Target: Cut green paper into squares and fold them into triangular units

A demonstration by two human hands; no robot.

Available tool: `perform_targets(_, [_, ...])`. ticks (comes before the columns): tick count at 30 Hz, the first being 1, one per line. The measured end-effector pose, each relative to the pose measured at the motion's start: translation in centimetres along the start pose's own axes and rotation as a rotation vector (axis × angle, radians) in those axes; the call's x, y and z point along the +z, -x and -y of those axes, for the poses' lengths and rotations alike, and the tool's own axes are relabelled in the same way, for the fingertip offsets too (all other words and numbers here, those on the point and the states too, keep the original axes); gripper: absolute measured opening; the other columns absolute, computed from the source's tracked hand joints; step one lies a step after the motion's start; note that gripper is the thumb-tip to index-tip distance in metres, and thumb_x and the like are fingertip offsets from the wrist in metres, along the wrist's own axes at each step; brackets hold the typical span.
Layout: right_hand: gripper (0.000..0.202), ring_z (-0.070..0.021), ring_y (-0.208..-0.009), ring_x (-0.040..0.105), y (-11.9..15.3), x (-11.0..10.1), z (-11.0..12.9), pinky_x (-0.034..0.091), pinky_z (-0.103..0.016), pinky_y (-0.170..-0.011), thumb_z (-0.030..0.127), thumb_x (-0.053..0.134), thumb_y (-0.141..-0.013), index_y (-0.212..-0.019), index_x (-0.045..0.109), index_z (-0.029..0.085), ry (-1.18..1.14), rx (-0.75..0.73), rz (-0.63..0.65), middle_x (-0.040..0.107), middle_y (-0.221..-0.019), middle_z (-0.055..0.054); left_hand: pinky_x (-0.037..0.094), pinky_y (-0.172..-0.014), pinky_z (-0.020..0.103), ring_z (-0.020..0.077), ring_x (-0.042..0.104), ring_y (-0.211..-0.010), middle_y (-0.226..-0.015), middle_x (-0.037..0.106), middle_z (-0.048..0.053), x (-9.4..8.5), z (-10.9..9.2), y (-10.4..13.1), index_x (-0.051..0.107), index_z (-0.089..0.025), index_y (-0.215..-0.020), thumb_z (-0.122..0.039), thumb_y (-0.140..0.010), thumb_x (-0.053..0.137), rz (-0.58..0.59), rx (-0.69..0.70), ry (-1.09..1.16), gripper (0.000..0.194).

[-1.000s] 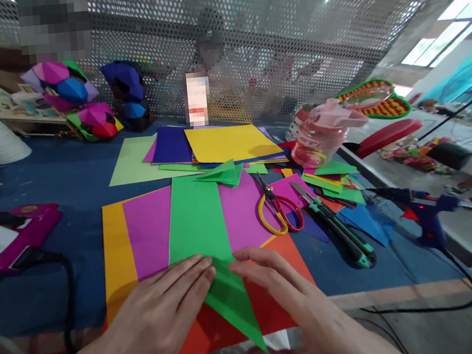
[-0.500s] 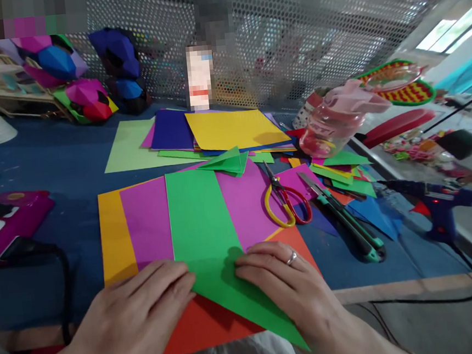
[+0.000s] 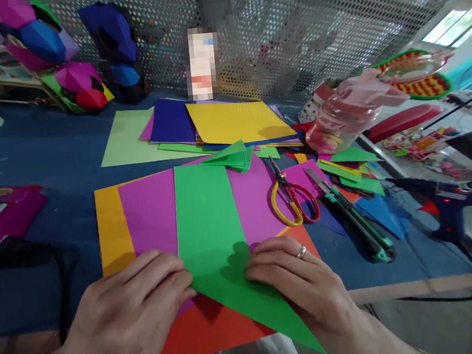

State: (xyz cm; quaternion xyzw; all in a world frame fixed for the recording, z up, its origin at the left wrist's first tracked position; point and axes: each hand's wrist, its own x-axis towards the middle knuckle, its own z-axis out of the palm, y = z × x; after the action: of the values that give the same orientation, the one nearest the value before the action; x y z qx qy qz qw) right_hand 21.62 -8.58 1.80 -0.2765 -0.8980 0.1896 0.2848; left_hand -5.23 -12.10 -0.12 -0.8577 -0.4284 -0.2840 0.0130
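Observation:
A long green sheet of paper lies over purple paper, with orange-yellow paper and red paper beneath. Its near end slants to a point toward me at the right. My left hand pinches the sheet's near left edge, thumb under and fingers bent on top. The right hand, with a ring on one finger, is closed on the near right edge. Beyond the sheet's far end rest small folded green pieces. To the right lie scissors with yellow and red handles and a green-black utility knife.
A stack of coloured paper lies at the back. A pink plastic jar, paper scraps and a glue gun with a lit red light stand at the right. A purple tool is left; faceted paper shapes stand behind.
Both hands keep their hold on the green sheet, which is barely changed in shape. The view has shifted slightly, so the table items sit a little differently in the picture.

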Motion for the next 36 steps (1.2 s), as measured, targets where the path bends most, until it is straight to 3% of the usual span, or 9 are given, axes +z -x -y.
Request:
perform_targets(6, [0.02, -0.0195, -0.091, 0.069, -0.4, -0.3, 0.2, 0.061, -0.034, -0.089, 0.008, 0.056, -0.095, -0.107, 0.066, 0.019, -0.03, 0.07, -0.003, 0.076, -0.094, -0.005, 0.044, -0.058, 0.028, 0.0145, 0.065, -0.075, -0.084, 0.072, 0.0, 0.1, 0.1, -0.1, 0.07, -0.02, -0.091, -0.017, -0.107, 0.044, -0.019, -0.027, 0.034, 0.03])
perform_targets(10, [0.024, -0.0183, -0.093, 0.07, -0.8, -0.5, 0.2, 0.061, -0.03, -0.085, 0.003, 0.057, -0.091, -0.104, 0.068, 0.021, -0.024, 0.126, 0.003, 0.077, -0.094, -0.003, 0.046, -0.067, 0.028, 0.0141, 0.064, -0.08, -0.085, 0.072, -0.002, 0.2, 0.3, 0.1, 0.07, -0.019, -0.09, -0.008, -0.102, 0.047, -0.021, -0.02, 0.065, 0.028])
perform_targets(14, [0.035, -0.0175, -0.093, 0.07, -1.0, -0.3, -0.1, 0.061, -0.029, -0.081, -0.003, 0.052, -0.085, -0.103, 0.068, 0.023, -0.036, 0.158, 0.0, 0.077, -0.094, -0.001, 0.046, -0.077, 0.029, 0.0139, 0.063, -0.08, -0.083, 0.071, -0.003, 0.3, 0.4, 0.0, 0.069, -0.019, -0.088, -0.014, -0.106, 0.05, -0.02, 0.012, 0.062, 0.027])
perform_targets(20, [0.032, -0.0167, -0.095, 0.069, -1.1, -0.3, -0.5, 0.059, -0.028, -0.085, -0.002, 0.055, -0.085, -0.096, 0.069, 0.024, -0.051, 0.219, 0.027, 0.076, -0.091, 0.001, 0.046, -0.083, 0.028, 0.0126, 0.063, -0.081, -0.084, 0.072, -0.004, 0.3, 0.4, -0.3, 0.067, -0.02, -0.09, -0.017, -0.109, 0.046, -0.033, 0.02, 0.088, 0.029])
perform_targets(26, [0.027, -0.0153, -0.095, 0.069, -1.5, -0.5, -0.8, 0.057, -0.025, -0.086, 0.0, 0.058, -0.086, -0.095, 0.071, 0.022, -0.06, 0.216, 0.045, 0.076, -0.09, 0.002, 0.046, -0.07, 0.031, 0.0155, 0.063, -0.077, -0.081, 0.071, -0.001, 0.6, 0.2, 0.0, 0.066, -0.018, -0.086, -0.015, -0.108, 0.046, -0.065, 0.03, 0.059, 0.03])
perform_targets(31, [0.009, -0.0129, -0.088, 0.07, -2.0, -0.1, -1.1, 0.056, -0.021, -0.08, 0.018, 0.065, -0.096, -0.093, 0.073, 0.022, -0.01, 0.245, 0.001, 0.076, -0.089, 0.002, 0.043, -0.072, 0.036, 0.0198, 0.062, -0.079, -0.082, 0.07, 0.002, 1.1, 0.3, 0.7, 0.065, -0.017, -0.087, -0.011, -0.104, 0.051, -0.037, 0.007, 0.028, 0.022])
perform_targets(36, [0.027, -0.0144, -0.078, 0.065, -2.6, 0.6, -1.2, 0.052, -0.023, -0.07, 0.033, 0.062, -0.101, -0.077, 0.06, 0.021, 0.109, 0.3, -0.022, 0.067, -0.074, 0.002, 0.039, -0.078, 0.038, 0.0202, 0.056, -0.079, -0.082, 0.066, 0.001, 1.2, 0.6, 0.2, 0.064, -0.019, -0.09, -0.006, -0.099, 0.05, 0.007, -0.101, 0.107, 0.021])
